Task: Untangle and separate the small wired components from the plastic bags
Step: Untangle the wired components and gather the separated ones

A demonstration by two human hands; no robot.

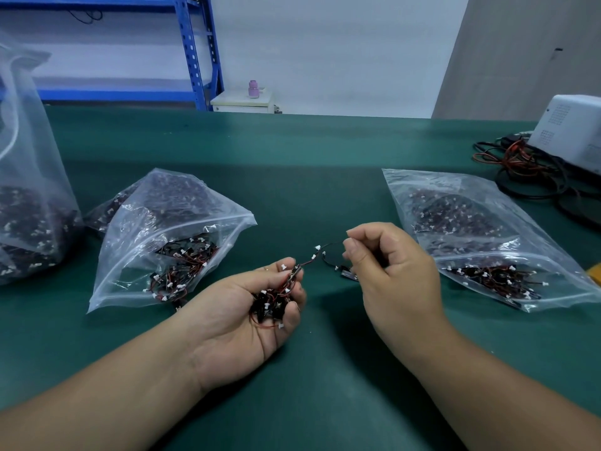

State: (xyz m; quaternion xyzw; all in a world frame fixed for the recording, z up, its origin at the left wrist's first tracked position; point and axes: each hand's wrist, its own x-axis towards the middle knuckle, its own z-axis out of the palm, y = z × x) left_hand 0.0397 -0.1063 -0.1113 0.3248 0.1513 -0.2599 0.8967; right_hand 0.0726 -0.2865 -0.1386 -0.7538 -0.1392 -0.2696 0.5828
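Note:
My left hand (247, 317) lies palm up on the green mat and cups a tangled clump of small wired components (271, 302), black parts with red and black wires and white connectors. My right hand (387, 258) pinches one wired component (328, 253) that stretches from the clump toward the right. An open clear bag (169, 242) with more components lies just left of my left hand. A second clear bag (481, 236) with components lies to the right of my right hand.
A tall clear bag (29, 190) full of components stands at the far left. A white device (575, 135) and a coil of black and red cables (530, 170) sit at the right rear. The green mat (309, 164) covers the table.

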